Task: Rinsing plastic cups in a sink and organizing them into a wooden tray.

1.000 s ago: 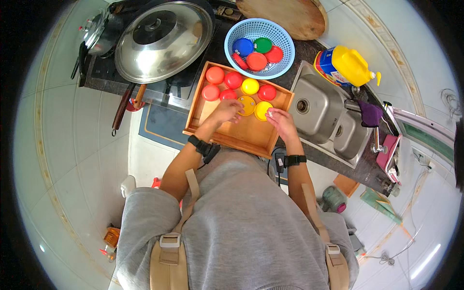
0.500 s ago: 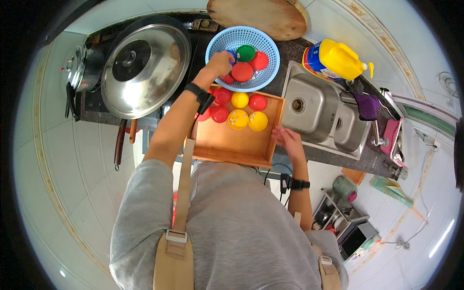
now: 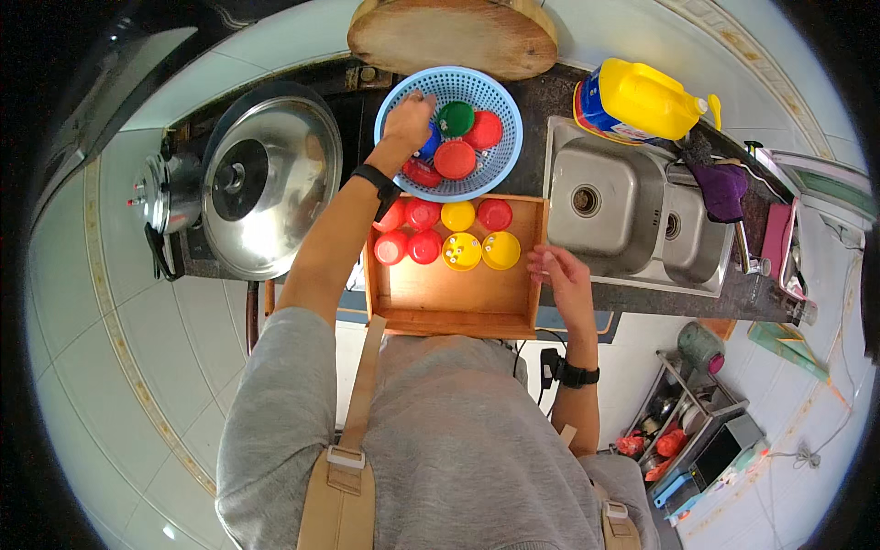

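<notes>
My left hand [image 3: 408,119] reaches into a round blue basket [image 3: 495,156] on the dark counter, fingers on a blue cap [image 3: 429,145] among red caps [image 3: 455,159] and a green cap [image 3: 455,118]. Whether it grips the blue cap cannot be told. Below the basket lies a wooden tray [image 3: 458,298] holding rows of red caps [image 3: 423,246] and yellow caps [image 3: 462,250] along its far side. My right hand [image 3: 559,273] rests open at the tray's right edge, holding nothing.
A large steel lid [image 3: 266,179] and a kettle [image 3: 170,197] sit to the left. A double steel sink [image 3: 610,215] is at the right, with a yellow jug [image 3: 642,99] behind it. A round wooden board [image 3: 454,37] leans at the back.
My left hand left the tray and moved up into the blue basket. My right hand slid from the caps in the tray to its right edge.
</notes>
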Tool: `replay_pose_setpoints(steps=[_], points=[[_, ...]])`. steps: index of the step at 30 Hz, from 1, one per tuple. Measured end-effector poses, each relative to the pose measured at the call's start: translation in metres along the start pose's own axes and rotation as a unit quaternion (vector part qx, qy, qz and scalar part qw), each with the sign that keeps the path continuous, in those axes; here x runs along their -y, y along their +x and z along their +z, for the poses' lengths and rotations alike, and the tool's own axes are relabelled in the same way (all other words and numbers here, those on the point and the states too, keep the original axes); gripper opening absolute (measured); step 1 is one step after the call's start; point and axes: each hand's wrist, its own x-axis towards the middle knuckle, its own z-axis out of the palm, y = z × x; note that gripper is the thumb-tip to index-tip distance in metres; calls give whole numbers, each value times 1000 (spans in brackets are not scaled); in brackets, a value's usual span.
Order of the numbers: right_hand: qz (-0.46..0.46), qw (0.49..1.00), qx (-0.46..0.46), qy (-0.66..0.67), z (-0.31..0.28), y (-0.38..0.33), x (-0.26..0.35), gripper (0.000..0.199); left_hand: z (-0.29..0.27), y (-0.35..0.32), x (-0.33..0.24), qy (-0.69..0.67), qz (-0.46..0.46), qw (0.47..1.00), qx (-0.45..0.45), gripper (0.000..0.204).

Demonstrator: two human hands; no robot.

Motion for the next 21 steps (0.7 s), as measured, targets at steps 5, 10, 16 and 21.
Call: replay_pose_setpoints(steps=[5,10,16,21], points=[[-166,972,48,-161,52,57,37,20,28,-11,15,16,28,999,36,31],[-302,882,48,-359,98,112,68,22,33,-26,23,-30,-60,994,86,31],[-266,823,60,-499,116,195,58,26,-48,-44,7,-88,-132,987,-17,28],[-140,722,23,-677,139,221,45,34,-55,-78,1,-65,-37,982,-174,36]])
